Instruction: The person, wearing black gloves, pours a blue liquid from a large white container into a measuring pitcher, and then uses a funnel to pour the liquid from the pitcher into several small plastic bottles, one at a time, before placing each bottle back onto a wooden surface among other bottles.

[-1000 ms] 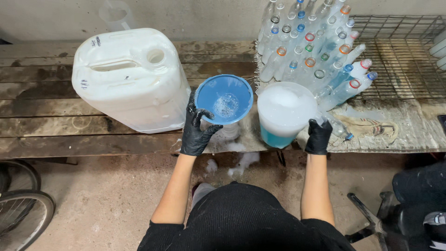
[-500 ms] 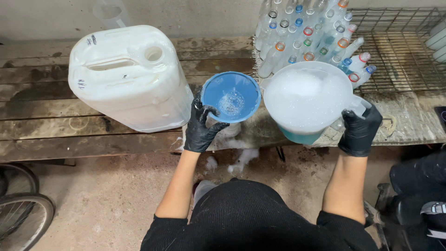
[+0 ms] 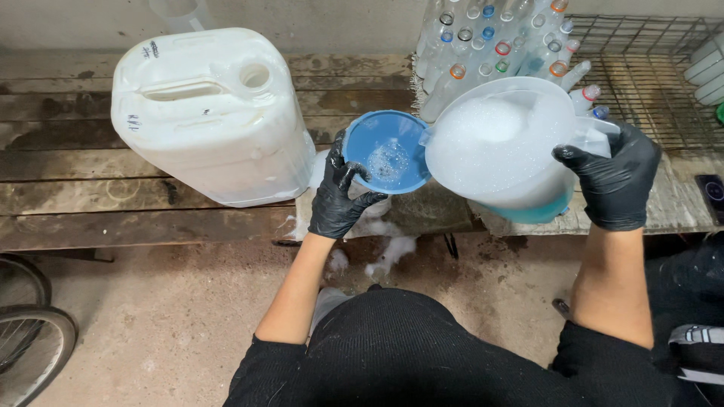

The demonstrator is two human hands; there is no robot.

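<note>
Left hand: our left hand (image 3: 337,197), in a black glove, grips the near-left rim of the blue funnel (image 3: 388,151); the thumb lies over the rim and the fingers curl under it.
Right hand: our right hand (image 3: 617,183), also in a black glove, is wrapped around the handle side of the clear jug (image 3: 501,148); the fingers are pressed together and curled tight on it.
Funnel: we hold it upright just past the front edge of the wooden bench (image 3: 90,188), near the bench's middle; a little foam sits in its bowl.
Jug: tilted left, its spout touches the funnel's right rim; white foam fills it, and blue liquid shows at the bottom.
White jerrycan: it (image 3: 204,113) stands on the bench left of the funnel, its cap hole open.
Bottles: a cluster of clear plastic bottles (image 3: 490,45) stands at the bench's back edge, behind the jug.
Foam: white blobs (image 3: 385,252) lie on the floor below the funnel.
</note>
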